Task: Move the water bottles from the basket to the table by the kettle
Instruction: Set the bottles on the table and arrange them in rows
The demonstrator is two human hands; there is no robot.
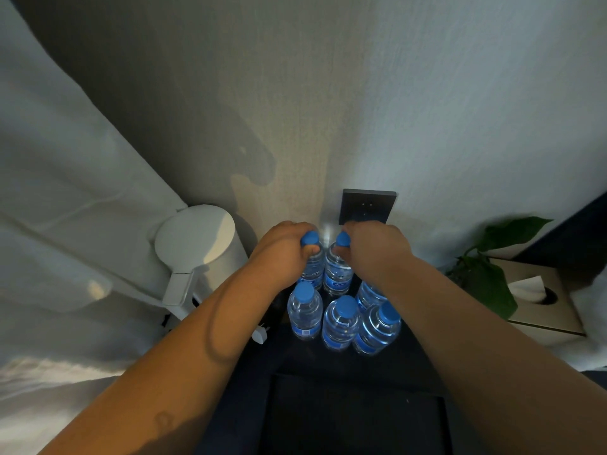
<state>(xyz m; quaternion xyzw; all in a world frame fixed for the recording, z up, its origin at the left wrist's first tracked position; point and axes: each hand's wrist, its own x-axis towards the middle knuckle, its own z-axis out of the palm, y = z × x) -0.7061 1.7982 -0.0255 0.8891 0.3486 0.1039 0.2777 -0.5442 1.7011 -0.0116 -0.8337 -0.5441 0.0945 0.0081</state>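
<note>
Centre: left hand (282, 254) and right hand (377, 247) each gripped a bottle (312, 272) neck; I judged upright lowering safest.

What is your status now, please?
Left hand grips left back bottle, right hand grips right back bottle. Both near kettle. In front, four bottles stand close.

Back-right bottle (368, 295) mostly behind right forearm (460, 310)
</note>
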